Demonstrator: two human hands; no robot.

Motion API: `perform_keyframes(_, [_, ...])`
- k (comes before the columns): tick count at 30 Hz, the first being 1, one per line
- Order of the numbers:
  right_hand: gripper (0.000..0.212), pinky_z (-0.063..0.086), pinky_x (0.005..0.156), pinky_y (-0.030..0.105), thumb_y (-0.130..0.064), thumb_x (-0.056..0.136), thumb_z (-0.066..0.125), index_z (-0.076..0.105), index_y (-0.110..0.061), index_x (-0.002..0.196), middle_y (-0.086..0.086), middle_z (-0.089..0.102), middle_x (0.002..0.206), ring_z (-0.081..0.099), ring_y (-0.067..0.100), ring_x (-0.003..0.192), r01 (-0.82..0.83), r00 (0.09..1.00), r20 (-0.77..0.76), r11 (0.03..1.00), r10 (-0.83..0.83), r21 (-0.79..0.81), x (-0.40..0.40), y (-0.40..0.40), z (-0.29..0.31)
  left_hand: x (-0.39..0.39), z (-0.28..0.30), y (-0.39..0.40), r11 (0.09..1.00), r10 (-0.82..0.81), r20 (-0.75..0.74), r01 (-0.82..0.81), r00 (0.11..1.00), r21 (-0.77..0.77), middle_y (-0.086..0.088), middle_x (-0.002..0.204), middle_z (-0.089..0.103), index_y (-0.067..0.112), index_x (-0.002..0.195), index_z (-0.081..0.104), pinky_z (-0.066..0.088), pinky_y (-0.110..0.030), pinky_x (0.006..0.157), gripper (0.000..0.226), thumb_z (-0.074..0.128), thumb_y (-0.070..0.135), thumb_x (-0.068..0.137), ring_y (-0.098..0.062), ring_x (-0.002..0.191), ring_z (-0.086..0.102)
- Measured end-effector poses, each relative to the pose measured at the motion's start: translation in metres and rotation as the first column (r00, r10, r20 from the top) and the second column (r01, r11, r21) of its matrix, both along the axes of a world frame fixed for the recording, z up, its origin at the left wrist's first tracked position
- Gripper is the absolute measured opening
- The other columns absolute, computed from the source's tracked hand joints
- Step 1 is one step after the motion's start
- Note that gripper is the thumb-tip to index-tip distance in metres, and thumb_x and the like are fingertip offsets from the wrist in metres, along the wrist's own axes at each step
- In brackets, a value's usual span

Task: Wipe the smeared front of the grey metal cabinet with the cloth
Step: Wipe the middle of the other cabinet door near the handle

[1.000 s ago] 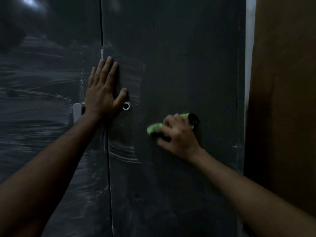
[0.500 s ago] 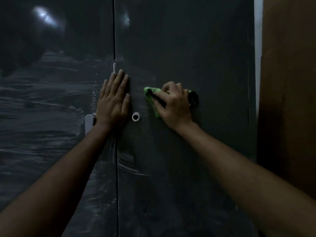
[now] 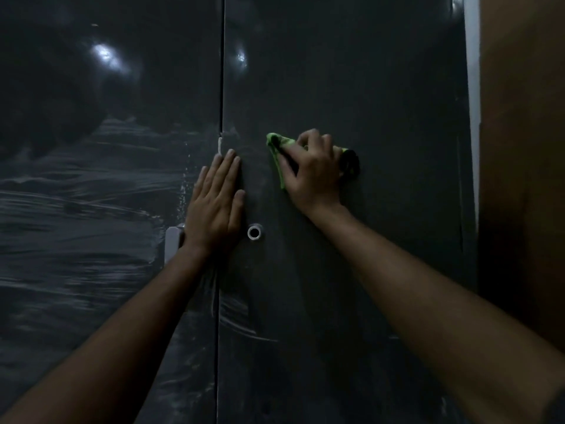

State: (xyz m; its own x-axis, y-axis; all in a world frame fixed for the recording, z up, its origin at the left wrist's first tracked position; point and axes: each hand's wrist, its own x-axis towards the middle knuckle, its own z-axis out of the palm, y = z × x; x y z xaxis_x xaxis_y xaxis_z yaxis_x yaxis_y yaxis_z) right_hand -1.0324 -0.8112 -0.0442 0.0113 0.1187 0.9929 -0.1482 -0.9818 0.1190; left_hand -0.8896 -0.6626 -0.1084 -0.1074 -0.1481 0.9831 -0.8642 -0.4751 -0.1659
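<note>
- Dim indoor room here, possibly a home or storeroom; too little shows to say which.
- Tall grey metal cabinet (image 3: 351, 270), two smeared doors, a round keyhole (image 3: 254, 232).
- Brown wooden panel (image 3: 522, 179) just beside it, a white wall strip (image 3: 472, 71) between them.

My left hand (image 3: 215, 206) lies flat across the seam of the smeared cabinet (image 3: 382, 87) beside its lock (image 3: 254, 232), while my right hand (image 3: 312, 171) presses the green cloth (image 3: 276, 154) against the right door.
</note>
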Motion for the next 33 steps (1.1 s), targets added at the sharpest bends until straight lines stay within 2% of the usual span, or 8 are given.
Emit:
perform_keyframes(6, [0.024,0.042,0.081,0.039,-0.031,0.091,0.07,0.076,-0.021,0.112,0.009,0.06,0.103,0.055,0.028,0.094,-0.169,0.922,-0.386,0.876,-0.022,-0.452,-0.026,-0.028,-0.054,-0.001,0.0,0.001,1.0,-0.014,-0.015,0.015,1.0,0.022,-0.008,0.172,0.02,0.007,0.163,0.026,0.014,-0.048,0.131,0.063,0.024,0.036,0.108,-0.022,0.161,0.013])
perform_keyframes(8, [0.025,0.043,0.079,0.042,-0.03,0.092,0.071,0.076,-0.022,0.115,0.01,0.061,0.101,0.056,0.031,0.092,-0.074,0.959,-0.279,0.904,-0.051,-0.421,-0.027,-0.038,-0.025,-0.001,0.0,0.001,1.0,-0.016,-0.02,0.016,1.0,0.019,-0.008,0.172,0.02,0.007,0.163,0.027,0.014,-0.048,0.131,0.063,0.024,0.037,0.107,-0.022,0.161,0.013])
perform_keyframes(11, [0.028,0.04,0.083,0.044,-0.034,0.097,0.061,0.074,-0.024,0.12,0.009,0.059,0.107,0.053,0.033,0.1,0.02,0.999,-0.032,0.995,-0.023,-0.096,-0.007,-0.016,0.027,0.0,0.0,-0.001,1.0,-0.011,-0.019,0.012,1.0,0.011,-0.008,0.172,0.021,0.006,0.162,0.028,0.014,-0.047,0.131,0.064,0.024,0.038,0.107,-0.022,0.161,0.014])
perform_keyframes(13, [0.031,0.038,0.086,0.042,-0.038,0.099,0.055,0.072,-0.025,0.12,0.007,0.056,0.114,0.05,0.03,0.106,0.01,1.0,-0.018,1.0,-0.01,0.008,0.013,0.013,0.032,0.0,0.0,-0.001,1.0,-0.022,-0.029,0.022,0.999,0.002,-0.01,0.172,0.019,0.004,0.163,0.025,0.015,-0.047,0.131,0.066,0.026,0.039,0.107,-0.022,0.161,0.014])
perform_keyframes(19, [0.033,0.04,0.085,0.04,-0.04,0.095,0.061,0.072,-0.027,0.122,0.005,0.056,0.11,0.05,0.023,0.101,-0.123,0.921,-0.381,0.87,-0.079,-0.477,0.0,-0.001,-0.001,-0.008,-0.003,0.002,0.992,-0.127,-0.096,0.124,0.987,-0.037,-0.015,0.174,0.003,0.0,0.164,0.006,0.019,-0.048,0.13,0.09,0.027,0.063,0.103,-0.024,0.162,0.008])
perform_keyframes(21, [0.033,0.04,0.084,0.04,-0.037,0.096,0.061,0.072,-0.026,0.125,0.007,0.057,0.109,0.051,0.025,0.1,-0.056,0.945,-0.31,0.886,-0.101,-0.461,-0.002,-0.011,0.023,-0.007,-0.003,0.001,0.991,-0.132,-0.082,0.129,0.988,-0.04,-0.017,0.174,0.003,-0.002,0.164,0.007,0.018,-0.046,0.13,0.099,0.025,0.072,0.1,-0.026,0.162,0.007])
perform_keyframes(25, [0.035,0.038,0.091,0.045,-0.041,0.102,0.05,0.065,-0.03,0.132,0.006,0.052,0.122,0.047,0.03,0.111,0.06,0.993,-0.102,0.996,-0.066,-0.063,0.026,0.032,0.057,-0.003,-0.003,0.0,0.984,-0.17,-0.068,0.166,0.983,-0.066,-0.02,0.173,0.002,-0.006,0.162,0.006,0.01,-0.035,0.131,0.108,0.029,0.077,0.097,-0.027,0.162,0.004])
perform_keyframes(33, [0.032,0.039,0.093,0.044,-0.043,0.098,0.054,0.069,-0.033,0.126,0.003,0.054,0.116,0.048,0.022,0.108,-0.111,0.849,-0.489,0.836,-0.202,-0.537,0.007,0.02,0.038,-0.005,-0.003,0.001,0.97,-0.222,-0.052,0.215,0.974,-0.109,-0.028,0.162,0.022,-0.007,0.161,0.011,0.013,-0.02,0.126,0.11,0.034,0.078,0.095,-0.034,0.151,0.025])
